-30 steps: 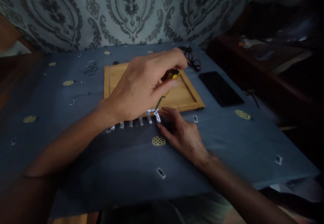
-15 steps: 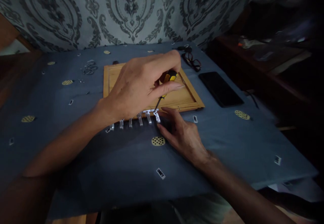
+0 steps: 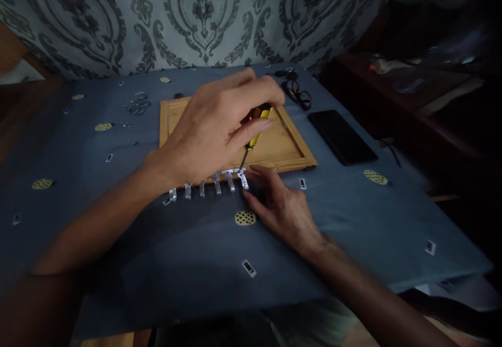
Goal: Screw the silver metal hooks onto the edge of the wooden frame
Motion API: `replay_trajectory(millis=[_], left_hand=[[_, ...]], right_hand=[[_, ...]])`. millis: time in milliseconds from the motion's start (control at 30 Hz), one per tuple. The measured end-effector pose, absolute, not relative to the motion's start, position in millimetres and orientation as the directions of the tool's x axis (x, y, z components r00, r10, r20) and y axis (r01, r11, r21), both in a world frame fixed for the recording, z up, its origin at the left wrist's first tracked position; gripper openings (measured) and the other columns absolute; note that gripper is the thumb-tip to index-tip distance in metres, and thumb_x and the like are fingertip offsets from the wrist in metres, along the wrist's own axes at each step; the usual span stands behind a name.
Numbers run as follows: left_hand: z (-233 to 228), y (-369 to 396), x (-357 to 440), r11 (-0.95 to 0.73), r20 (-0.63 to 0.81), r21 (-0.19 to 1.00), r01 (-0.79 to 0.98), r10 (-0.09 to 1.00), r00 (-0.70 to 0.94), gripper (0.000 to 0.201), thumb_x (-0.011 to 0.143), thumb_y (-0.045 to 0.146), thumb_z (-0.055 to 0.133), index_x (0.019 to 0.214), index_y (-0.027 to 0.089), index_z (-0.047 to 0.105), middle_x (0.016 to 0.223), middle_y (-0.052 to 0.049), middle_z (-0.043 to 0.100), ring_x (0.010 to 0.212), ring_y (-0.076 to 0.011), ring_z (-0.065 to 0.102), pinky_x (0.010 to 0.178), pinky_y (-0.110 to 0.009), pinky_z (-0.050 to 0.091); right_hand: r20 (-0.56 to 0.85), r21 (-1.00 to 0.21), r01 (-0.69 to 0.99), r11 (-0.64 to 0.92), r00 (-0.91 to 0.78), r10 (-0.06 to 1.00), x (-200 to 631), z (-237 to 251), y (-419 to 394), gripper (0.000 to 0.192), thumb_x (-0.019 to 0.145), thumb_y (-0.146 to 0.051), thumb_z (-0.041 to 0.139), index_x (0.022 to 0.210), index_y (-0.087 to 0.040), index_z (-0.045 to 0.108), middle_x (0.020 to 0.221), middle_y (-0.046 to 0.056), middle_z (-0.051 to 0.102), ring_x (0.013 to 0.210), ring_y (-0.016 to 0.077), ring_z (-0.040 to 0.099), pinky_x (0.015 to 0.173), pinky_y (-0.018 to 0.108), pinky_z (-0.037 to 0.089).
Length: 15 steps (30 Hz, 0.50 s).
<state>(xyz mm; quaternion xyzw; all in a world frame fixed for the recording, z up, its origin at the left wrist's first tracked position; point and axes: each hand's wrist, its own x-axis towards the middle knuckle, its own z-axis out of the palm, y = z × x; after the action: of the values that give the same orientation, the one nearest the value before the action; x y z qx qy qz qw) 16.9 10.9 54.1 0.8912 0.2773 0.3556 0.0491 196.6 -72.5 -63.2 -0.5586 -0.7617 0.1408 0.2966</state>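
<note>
My left hand is closed on a yellow-and-black screwdriver, its shaft slanting down to the rightmost metal hook. The tip meets this hook at the front edge of a framed wooden board. Thumb and fingers of my right hand pinch around that same hook from the right, at the board's edge. Several more silver hooks stick out in a row along this edge, to the left. My left hand and forearm cover part of the board.
On the blue patterned tablecloth, a pile of metal hooks lies at back left, with small screws near it. A black phone and eyeglasses lie right of the board. A patterned curtain hangs behind.
My left hand has shifted its fingers and thumb on the screwdriver handle, which appears turned slightly. The right hand stays at the same hook.
</note>
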Motion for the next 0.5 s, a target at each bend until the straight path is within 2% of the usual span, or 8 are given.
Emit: replay_trajectory(millis=[100, 233, 367, 500], left_hand=[[54.1, 11.0, 17.2, -0.84, 0.61, 0.257, 0.478, 0.524, 0.594, 0.003, 0.089, 0.02, 0.066, 0.092, 0.02, 0.064, 0.087, -0.001, 0.069, 0.075, -0.0138, 0.065, 0.07, -0.029, 0.052], [52.2, 10.4, 17.3, -0.858, 0.642, 0.234, 0.458, 0.49, 0.59, 0.014, 0.088, 0.031, 0.07, 0.088, 0.02, 0.062, 0.074, 0.002, 0.064, 0.066, -0.0123, 0.06, 0.065, -0.029, 0.049], [53.1, 9.9, 16.9, -0.852, 0.613, 0.253, 0.458, 0.507, 0.606, 0.005, 0.089, 0.021, 0.066, 0.094, 0.018, 0.064, 0.087, -0.001, 0.068, 0.073, -0.0122, 0.063, 0.067, -0.028, 0.051], [55.6, 10.3, 15.7, -0.845, 0.608, 0.299, 0.443, 0.526, 0.594, 0.012, 0.089, 0.016, 0.066, 0.101, 0.02, 0.065, 0.095, -0.002, 0.071, 0.081, -0.0122, 0.066, 0.07, -0.025, 0.054]], right_hand=[[0.274, -0.566, 0.759, 0.321, -0.193, 0.942, 196.5, -63.2, -72.6, 0.037, 0.092, -0.029, 0.057, 0.127, -0.023, 0.05, 0.113, 0.003, 0.079, 0.059, 0.0178, 0.073, 0.057, 0.031, 0.056], [0.265, -0.565, 0.764, 0.313, -0.191, 0.945, 196.2, -63.3, -72.6, 0.036, 0.093, -0.031, 0.055, 0.128, -0.024, 0.049, 0.113, 0.004, 0.079, 0.063, 0.0197, 0.074, 0.056, 0.031, 0.055], [0.263, -0.558, 0.768, 0.315, -0.196, 0.945, 196.1, -62.9, -72.6, 0.035, 0.094, -0.032, 0.053, 0.128, -0.024, 0.048, 0.114, 0.005, 0.078, 0.064, 0.0192, 0.075, 0.057, 0.031, 0.055], [0.255, -0.563, 0.768, 0.307, -0.192, 0.948, 196.3, -63.3, -72.6, 0.036, 0.093, -0.031, 0.055, 0.128, -0.024, 0.049, 0.115, 0.005, 0.078, 0.063, 0.0191, 0.074, 0.058, 0.031, 0.056]])
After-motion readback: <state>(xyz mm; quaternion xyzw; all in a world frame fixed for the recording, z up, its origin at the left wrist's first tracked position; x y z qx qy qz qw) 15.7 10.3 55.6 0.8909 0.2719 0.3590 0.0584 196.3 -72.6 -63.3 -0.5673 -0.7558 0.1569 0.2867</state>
